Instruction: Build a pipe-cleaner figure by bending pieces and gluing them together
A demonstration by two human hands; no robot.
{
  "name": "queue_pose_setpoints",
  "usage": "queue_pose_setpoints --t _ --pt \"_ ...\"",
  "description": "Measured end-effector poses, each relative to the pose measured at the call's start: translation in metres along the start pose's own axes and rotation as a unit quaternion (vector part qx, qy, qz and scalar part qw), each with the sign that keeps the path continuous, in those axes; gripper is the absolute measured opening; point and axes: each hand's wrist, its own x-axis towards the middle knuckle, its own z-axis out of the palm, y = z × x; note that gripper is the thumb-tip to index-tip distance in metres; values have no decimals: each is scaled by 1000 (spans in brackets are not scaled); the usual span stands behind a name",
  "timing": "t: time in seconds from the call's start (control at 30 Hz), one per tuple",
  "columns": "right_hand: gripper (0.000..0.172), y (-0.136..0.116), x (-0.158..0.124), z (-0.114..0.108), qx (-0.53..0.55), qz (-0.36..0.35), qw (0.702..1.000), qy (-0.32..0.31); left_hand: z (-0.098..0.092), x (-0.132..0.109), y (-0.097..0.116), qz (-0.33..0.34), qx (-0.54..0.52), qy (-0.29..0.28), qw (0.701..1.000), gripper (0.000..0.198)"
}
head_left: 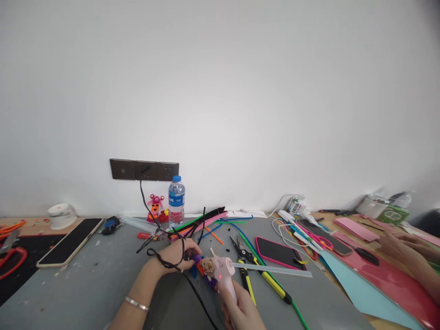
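Glue gun point(224, 269) is being gripped by right hand point(243, 308), left hand point(176, 255) pinching purple craft point(209, 281); gluing is probably happening, next needing steadiness.

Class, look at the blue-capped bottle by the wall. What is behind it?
Behind the bottle rises the white wall; the cap overlaps a corner of the dark socket panel. Anything directly behind the label is covered and cannot be seen.
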Motion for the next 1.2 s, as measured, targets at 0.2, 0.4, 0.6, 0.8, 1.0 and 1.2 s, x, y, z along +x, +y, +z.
queue_pose_setpoints --t 0.2,0.4,0.6,0.8,1.0,1.2 --pt "62 4 3 -3 -6 -12 1000 -8 0 0 0 4 -2 -4 1000 34" --pt "60 3 1 -3 -11 -9 1000 -10 0 0 0 -1 -1 -4 1000 34" --pt "57 2 -1 -4 -16 -33 999 13 -2 0 3 -3 -3 -5 1000 33" --pt "63 1 -3 -3 -52 -65 996 40 -3 0 5 -4 -6 -6 1000 31" --pt "59 -4 -2 -5 -45 -114 990 68 -1 0 2 -3 -6 -8 1000 32" --pt "73 -3 -3 -1 31 -16 999 14 -1 -1 2 -17 -8 -8 1000 33"
